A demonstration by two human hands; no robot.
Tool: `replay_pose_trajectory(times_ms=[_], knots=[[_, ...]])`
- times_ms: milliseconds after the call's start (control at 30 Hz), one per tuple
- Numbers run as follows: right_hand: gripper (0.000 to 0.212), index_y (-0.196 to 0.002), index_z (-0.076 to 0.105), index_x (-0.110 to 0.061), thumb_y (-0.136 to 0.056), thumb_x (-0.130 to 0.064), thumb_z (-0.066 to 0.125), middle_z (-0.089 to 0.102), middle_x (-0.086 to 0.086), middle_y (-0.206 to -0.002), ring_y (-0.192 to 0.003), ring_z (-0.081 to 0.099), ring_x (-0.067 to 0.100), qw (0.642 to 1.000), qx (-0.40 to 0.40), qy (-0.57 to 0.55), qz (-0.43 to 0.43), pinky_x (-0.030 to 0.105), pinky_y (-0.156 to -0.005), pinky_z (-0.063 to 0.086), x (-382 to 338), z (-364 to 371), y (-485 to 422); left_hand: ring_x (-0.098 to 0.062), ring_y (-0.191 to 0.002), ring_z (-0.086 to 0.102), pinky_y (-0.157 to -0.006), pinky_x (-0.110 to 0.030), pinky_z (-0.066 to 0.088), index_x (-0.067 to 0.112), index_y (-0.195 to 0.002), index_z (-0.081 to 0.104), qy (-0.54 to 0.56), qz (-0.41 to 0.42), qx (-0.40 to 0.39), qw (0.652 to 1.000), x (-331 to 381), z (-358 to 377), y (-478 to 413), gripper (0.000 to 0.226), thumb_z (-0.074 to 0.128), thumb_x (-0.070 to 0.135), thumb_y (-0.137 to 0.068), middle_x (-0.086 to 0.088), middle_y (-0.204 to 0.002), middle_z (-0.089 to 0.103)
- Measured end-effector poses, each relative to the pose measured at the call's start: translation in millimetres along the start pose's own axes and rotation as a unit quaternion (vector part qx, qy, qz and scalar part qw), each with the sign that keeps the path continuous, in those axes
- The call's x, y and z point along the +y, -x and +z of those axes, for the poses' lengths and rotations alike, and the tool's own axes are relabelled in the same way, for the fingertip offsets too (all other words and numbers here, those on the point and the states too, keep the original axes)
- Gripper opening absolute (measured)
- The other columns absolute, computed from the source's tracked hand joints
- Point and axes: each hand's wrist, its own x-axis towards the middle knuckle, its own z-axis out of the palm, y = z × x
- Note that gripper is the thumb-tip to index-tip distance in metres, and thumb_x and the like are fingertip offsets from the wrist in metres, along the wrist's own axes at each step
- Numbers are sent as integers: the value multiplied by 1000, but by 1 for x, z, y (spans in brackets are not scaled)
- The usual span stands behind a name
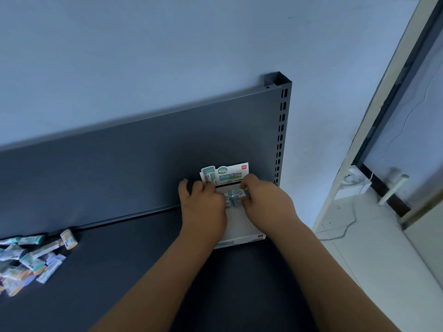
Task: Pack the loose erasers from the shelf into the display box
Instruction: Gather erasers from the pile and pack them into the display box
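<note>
The loose erasers [28, 257] lie in a jumbled heap at the left end of the shelf [134, 271], near its back edge, pointing every which way with no common long axis. The display box [239, 226] sits well apart from them, at the right end of the shelf against the back panel [119, 168], its printed header card standing up behind it. Both hands are over the box: the left hand [203, 207] and right hand [266, 202] face each other across a small cluster of wrapped erasers [233, 197] at the box's back, fingertips pinched narrowly onto them from either side. I judge they are being seated in a row, though blur hides how exactly they lie. The next fetch turns on one fact: the heap lies far to the left of both grips, so the left hand is the nearer one and would have to travel along the shelf toward its left end.
</note>
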Motion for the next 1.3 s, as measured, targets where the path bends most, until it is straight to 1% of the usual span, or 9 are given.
replay_pose_trajectory(times_ms=[200, 333, 433, 733, 933, 1100, 1200, 1267, 1300], knots=[[22, -117, 53, -21, -96, -25, 56, 66, 1, -108, -85, 63, 24, 1000, 9, 24, -14, 30, -63, 47, 0, 6, -2, -31, -91, 57, -102, -57, 29, 20, -80, 75, -24, -4, -52, 998, 4, -5, -2, 14, 70, 17, -67, 0, -82, 66], [13, -103, 64, -14, -92, -19, 60, 49, 0, -121, -79, 62, 27, 998, 34, 32, -36, 38, -65, 57, 13, 13, -5, -31, -96, 55, -105, -58, 29, 18, -82, 75, -25, 7, -66, 997, 2, -7, -2, 16, 65, 16, -70, -1, -85, 66], [10, -91, 67, -14, -92, -21, 60, 48, -2, -114, -75, 60, 25, 998, 29, 40, -34, 41, -65, 57, 22, 17, -5, -31, -89, 55, -95, -53, 39, 18, -73, 74, -15, 13, -45, 999, -3, -2, -1, 8, 70, 15, -66, 1, -75, 64], [13, -94, 72, -19, -88, -28, 66, 52, -2, -112, -82, 58, 23, 996, 29, 79, -39, 32, -64, 54, 17, 13, -6, -31, -79, 55, -73, -42, 45, 14, -63, 69, 14, 34, -3, 999, -4, 1, 2, 10, 76, 12, -58, 0, -65, 59], [13, -80, 75, -15, -70, -6, 76, 58, 5, -95, -81, 58, 28, 988, 44, 133, -68, 27, -53, 37, 11, 17, -8, -30, -79, 55, -51, -30, 41, 13, -65, 67, 53, 41, -10, 998, -3, 1, 2, 15, 79, 9, -57, -1, -67, 59], [18, -88, 71, -8, -74, 3, 70, 59, 11, -101, -87, 57, 32, 991, 64, 99, -58, 31, -60, 43, 10, 20, -10, -30, -79, 54, -51, -28, 34, 11, -64, 66, 65, 44, -15, 997, -4, 2, 5, 14, 79, 7, -59, -1, -71, 58], [18, -81, 71, -9, -69, 4, 72, 61, 12, -93, -83, 58, 34, 992, 67, 96, -48, 31, -59, 41, 12, 25, -9, -30, -79, 53, -51, -29, 35, 8, -63, 67, 64, 38, -10, 997, -2, 5, 6, 12, 78, 4, -61, -4, -75, 58], [11, -78, 72, -10, -70, -2, 74, 62, 11, -89, -82, 58, 35, 991, 74, 101, -43, 33, -61, 46, 14, 27, -7, -29, -88, 51, -55, -32, 40, 7, -73, 71, 57, 29, -35, 997, -1, 2, 6, 5, 74, 9, -70, -4, -86, 60], [7, -79, 72, -11, -73, -8, 74, 62, 10, -89, -84, 58, 34, 990, 81, 106, -40, 36, -64, 49, 16, 27, -6, -28, -97, 49, -61, -34, 44, 8, -85, 73, 61, 21, -61, 996, 0, -2, 5, 11, 70, 15, -77, -3, -98, 60]])
